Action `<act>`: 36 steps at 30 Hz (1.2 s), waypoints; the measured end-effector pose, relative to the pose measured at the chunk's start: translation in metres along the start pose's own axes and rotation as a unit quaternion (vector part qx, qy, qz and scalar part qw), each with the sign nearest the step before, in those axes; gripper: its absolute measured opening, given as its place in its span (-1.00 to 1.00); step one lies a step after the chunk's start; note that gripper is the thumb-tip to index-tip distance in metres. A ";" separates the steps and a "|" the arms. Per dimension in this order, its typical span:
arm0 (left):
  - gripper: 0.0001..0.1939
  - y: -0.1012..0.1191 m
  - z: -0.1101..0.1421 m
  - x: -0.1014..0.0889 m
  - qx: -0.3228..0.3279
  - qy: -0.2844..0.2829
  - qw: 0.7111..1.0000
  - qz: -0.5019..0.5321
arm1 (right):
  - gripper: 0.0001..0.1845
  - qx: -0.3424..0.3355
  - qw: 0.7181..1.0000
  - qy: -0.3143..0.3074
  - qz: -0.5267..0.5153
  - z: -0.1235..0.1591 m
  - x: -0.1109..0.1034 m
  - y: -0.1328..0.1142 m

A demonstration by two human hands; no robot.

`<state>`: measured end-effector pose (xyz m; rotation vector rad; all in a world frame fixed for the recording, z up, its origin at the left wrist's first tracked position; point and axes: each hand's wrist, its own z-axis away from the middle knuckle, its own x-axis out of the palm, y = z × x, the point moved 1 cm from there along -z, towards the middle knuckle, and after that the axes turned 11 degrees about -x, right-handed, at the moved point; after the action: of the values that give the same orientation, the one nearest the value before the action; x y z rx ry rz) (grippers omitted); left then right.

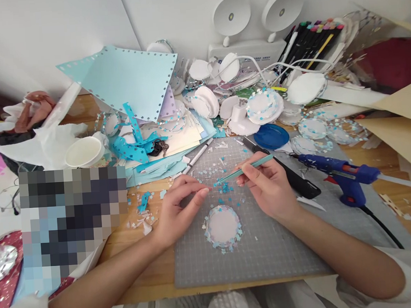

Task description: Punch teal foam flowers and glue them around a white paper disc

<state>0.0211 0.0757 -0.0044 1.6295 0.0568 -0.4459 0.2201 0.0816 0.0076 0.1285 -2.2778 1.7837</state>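
My right hand grips a pair of teal tweezers, their tips pointing left and down over a small pile of blue paper flowers. Facing the tips, my left hand has thumb and forefinger brought together in a pinch; anything between them is too small to make out. Below both hands, a white disc edged with pale and blue paper flowers lies flat on the grey cutting mat. Loose paper flowers are scattered on the mat beyond the pile.
To the right lie a blue glue gun, a black cutter-like tool and a blue dish. Decorated white discs crowd the back. A paper cup, punched teal paper and blue scraps are at left.
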 end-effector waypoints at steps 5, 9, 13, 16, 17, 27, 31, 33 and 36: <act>-0.81 0.000 -0.001 0.001 0.017 0.001 1.000 -0.007 | -0.82 0.001 1.000 -0.021 -0.008 0.003 0.002 0.003; -0.80 0.000 -0.001 0.001 0.015 0.000 1.000 0.010 | -0.88 -0.003 0.999 -0.036 -0.027 0.007 0.003 0.005; -0.91 -0.001 0.000 0.001 0.007 -0.001 0.999 0.034 | -0.86 0.003 0.999 -0.039 -0.024 0.009 0.005 0.007; -0.91 -0.001 0.000 0.000 0.001 0.002 0.999 0.036 | -0.83 0.005 0.999 -0.034 -0.013 0.009 0.006 0.007; -0.91 -0.001 0.000 0.000 0.000 0.003 0.999 0.036 | -0.82 0.005 0.999 -0.033 -0.011 0.009 0.006 0.007; -0.89 0.001 0.001 0.000 -0.002 -0.002 0.999 0.038 | -0.89 -0.032 0.997 -0.064 0.023 0.012 0.001 0.010; -0.88 0.001 0.001 0.000 0.002 -0.002 0.999 0.038 | -0.91 -0.047 0.996 -0.064 0.028 0.012 0.000 0.010; -0.89 0.001 0.001 0.000 0.004 -0.003 0.999 0.040 | -0.94 -0.056 0.996 -0.062 0.023 0.012 0.000 0.009; -0.89 0.001 0.001 0.000 0.004 -0.007 0.999 0.042 | -0.97 -0.064 0.995 -0.067 0.024 0.012 0.001 0.008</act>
<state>0.0210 0.0744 -0.0032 1.6293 -0.0243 -0.3942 0.2159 0.0722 -0.0021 0.1748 -2.5022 1.6916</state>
